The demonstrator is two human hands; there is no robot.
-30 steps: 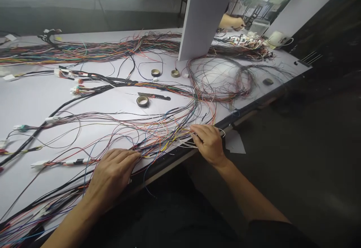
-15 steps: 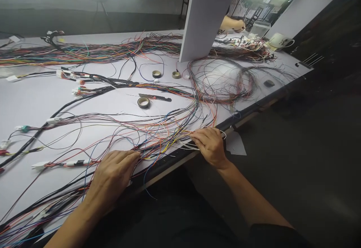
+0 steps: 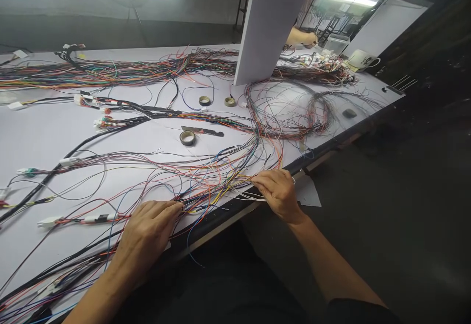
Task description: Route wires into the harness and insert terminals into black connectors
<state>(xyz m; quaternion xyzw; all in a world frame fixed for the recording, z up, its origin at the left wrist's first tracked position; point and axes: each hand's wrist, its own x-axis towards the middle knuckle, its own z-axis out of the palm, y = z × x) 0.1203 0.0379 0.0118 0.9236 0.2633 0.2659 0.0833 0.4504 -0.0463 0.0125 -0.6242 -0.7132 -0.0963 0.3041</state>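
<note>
A long bundle of coloured wires [image 3: 206, 194] runs along the near edge of the white table. My left hand [image 3: 149, 226] is closed over the bundle, its palm hiding part of the wires. Further right, my right hand [image 3: 275, 190] pinches wires at the table's edge, fingertips together; a white wire loops out past the knuckles. Between the hands, yellow, blue, red and black strands lie loosely spread. One blue wire [image 3: 189, 245] hangs over the edge. White connectors [image 3: 51, 222] end some branches to the left of my left hand.
Beyond the hands lie a craft knife [image 3: 202, 131] and tape rolls [image 3: 187, 138]. A coiled wire bundle [image 3: 316, 113] sits to the right. An upright white panel [image 3: 268, 29] stands behind. A mug [image 3: 362, 61] and another person's arm [image 3: 301, 37] are at the back right.
The view has shifted slightly. Both hands keep nearly the same places on the wires, with little visible movement.
</note>
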